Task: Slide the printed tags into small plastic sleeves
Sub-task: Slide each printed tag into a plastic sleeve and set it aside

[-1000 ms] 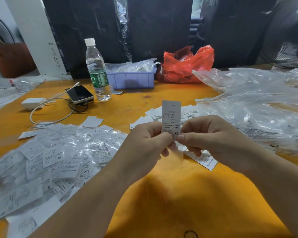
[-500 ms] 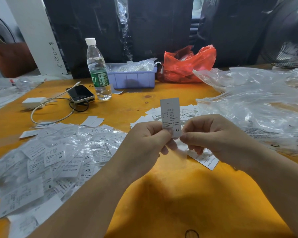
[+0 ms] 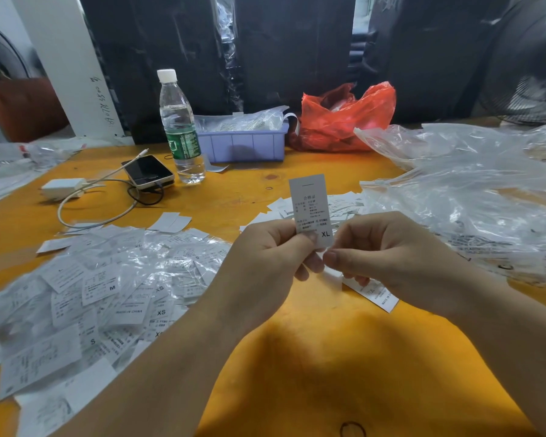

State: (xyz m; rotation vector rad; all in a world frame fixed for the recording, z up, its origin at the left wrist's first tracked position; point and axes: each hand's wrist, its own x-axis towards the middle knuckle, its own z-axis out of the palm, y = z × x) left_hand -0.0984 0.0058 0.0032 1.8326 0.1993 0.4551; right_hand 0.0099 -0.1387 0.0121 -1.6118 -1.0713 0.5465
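**White XL tag pinched between both hands**

White paper with an XL mark near its lower edge, the printed tag [image 3: 309,203] stands upright above the orange tabletop [image 3: 344,357], and I take it as my landmark. My left hand [image 3: 265,263] pinches its lower left corner between thumb and curled fingers. My right hand [image 3: 391,257] has its fingers curled just below and to the right of the tag, thumb tip close to the left thumb; something thin and clear seems to sit there, but I cannot tell whether it is a plastic sleeve.

Left of the tag and nearer to me lies a wide heap of sleeved tags [image 3: 108,294], glossy plastic over white slips marked M, XS and S. Just behind the tag a small scatter of loose tags [image 3: 344,206] lies flat. Under my right hand, below the tag, one more slip [image 3: 379,296] sticks out at a slant. Right of the tag spreads a crumpled clear plastic bag [image 3: 470,200].

Farther back and left of the tag stand a water bottle [image 3: 180,130] with a green label, a phone [image 3: 148,171] on a cable and a white charger [image 3: 62,187]. Behind the tag sit a lilac bin [image 3: 246,146] and, just beside it, a red bag [image 3: 344,118].
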